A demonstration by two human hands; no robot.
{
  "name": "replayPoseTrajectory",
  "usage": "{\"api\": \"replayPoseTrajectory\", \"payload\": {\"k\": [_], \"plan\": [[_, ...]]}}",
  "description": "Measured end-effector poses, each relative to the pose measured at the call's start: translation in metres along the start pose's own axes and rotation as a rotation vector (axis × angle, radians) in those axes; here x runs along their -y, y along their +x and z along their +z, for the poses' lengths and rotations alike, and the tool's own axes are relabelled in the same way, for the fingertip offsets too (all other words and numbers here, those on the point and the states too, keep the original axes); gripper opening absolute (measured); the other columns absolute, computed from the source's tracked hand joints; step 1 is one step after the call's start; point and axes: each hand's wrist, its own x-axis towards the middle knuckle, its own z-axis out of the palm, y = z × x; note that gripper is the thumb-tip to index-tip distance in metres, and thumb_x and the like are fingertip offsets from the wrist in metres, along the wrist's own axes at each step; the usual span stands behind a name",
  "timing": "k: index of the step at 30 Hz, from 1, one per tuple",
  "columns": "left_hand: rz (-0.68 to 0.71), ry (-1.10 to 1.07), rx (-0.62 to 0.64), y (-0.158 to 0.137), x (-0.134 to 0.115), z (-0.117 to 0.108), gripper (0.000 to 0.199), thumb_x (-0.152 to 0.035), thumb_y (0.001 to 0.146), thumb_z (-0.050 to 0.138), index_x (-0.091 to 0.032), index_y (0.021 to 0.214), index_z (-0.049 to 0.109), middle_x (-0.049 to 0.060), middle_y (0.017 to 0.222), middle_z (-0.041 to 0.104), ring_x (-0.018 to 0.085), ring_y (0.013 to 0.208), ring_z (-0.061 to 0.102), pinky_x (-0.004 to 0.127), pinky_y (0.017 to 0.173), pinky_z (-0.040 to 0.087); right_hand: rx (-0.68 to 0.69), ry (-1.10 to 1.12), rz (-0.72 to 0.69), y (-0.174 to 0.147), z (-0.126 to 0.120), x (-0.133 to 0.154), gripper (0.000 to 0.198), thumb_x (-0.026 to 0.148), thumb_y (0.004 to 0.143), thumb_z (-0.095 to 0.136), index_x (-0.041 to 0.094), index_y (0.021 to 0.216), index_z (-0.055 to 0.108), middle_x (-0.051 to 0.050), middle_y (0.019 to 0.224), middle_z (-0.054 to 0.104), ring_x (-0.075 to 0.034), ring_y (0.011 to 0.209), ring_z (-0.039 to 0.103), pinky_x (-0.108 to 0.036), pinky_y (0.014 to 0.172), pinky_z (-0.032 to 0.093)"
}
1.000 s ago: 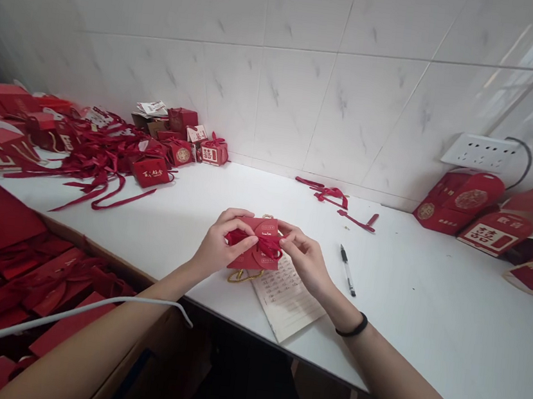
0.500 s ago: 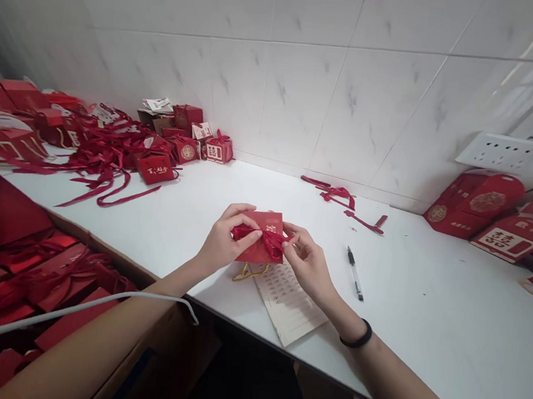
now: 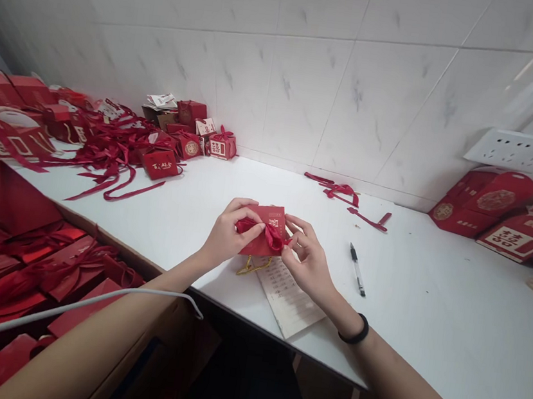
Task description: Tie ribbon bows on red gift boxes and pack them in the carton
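Observation:
A small red gift box (image 3: pixel 271 214) with gold print stands near the table's front edge, a gold cord handle (image 3: pixel 251 266) hanging at its lower side. Across its face runs a dark red ribbon (image 3: pixel 274 235), looped into a bow shape. My left hand (image 3: pixel 233 229) is closed on the ribbon's left part, thumb and forefinger pinched at the loop. On the other side my right hand (image 3: pixel 306 253) pinches the ribbon's right end, fingertips by the box's edge. Partly under the box lies a notebook page with handwriting (image 3: pixel 290 299).
A pen (image 3: pixel 357 270) lies right of the notebook. Ribbon pieces (image 3: pixel 340 192) lie near the wall. Tangled ribbons (image 3: pixel 117 149) and red boxes (image 3: pixel 160 162) crowd the left; a carton of red boxes (image 3: pixel 68 266) stands below. More boxes (image 3: pixel 480 203) sit under a power strip (image 3: pixel 513 151).
My right hand has drawn slightly away from the ribbon's middle, and the loop on the box looks rounder. The whole view has shifted a little.

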Motion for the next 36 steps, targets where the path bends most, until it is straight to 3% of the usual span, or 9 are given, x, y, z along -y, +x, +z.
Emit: {"api": "replayPoseTrajectory", "payload": {"k": [6,12,25,36], "plan": [[-0.011,-0.009,0.012,0.0,0.0,0.001,0.005,-0.021,0.078,0.061,-0.018,0.074,0.063,0.006,0.103,0.057,0.018,0.1,0.058,0.036,0.091,0.048,-0.001,-0.085,-0.099,-0.003,0.003,0.004,0.014,0.019,0.082,0.054,0.021,0.068,0.049,-0.008,0.133,0.039,-0.028,0.126,0.039,-0.047,0.098,0.044],[-0.002,0.002,0.017,0.001,0.0,0.001,0.004,-0.021,0.079,0.06,-0.019,0.076,0.062,0.006,0.105,0.056,0.018,0.101,0.057,0.037,0.093,0.047,-0.016,-0.229,-0.222,-0.003,0.004,0.006,0.014,0.021,0.081,0.053,0.021,0.068,0.049,-0.01,0.128,0.042,-0.027,0.124,0.04,-0.047,0.1,0.043],[-0.005,-0.002,0.014,0.001,-0.001,0.001,0.005,-0.022,0.078,0.061,-0.018,0.075,0.063,0.007,0.105,0.056,0.018,0.103,0.057,0.035,0.091,0.048,-0.006,-0.299,-0.402,-0.008,0.007,0.005,0.013,0.011,0.079,0.053,0.022,0.074,0.05,-0.009,0.126,0.042,-0.027,0.117,0.046,-0.049,0.098,0.044],[-0.034,-0.034,0.01,0.002,0.001,0.0,0.007,-0.023,0.079,0.061,-0.018,0.075,0.063,0.007,0.106,0.056,0.019,0.102,0.057,0.036,0.092,0.046,0.053,-0.413,-0.55,-0.013,0.004,0.008,0.017,0.007,0.075,0.051,0.023,0.075,0.045,-0.011,0.118,0.048,-0.026,0.108,0.052,-0.044,0.084,0.051]]}}
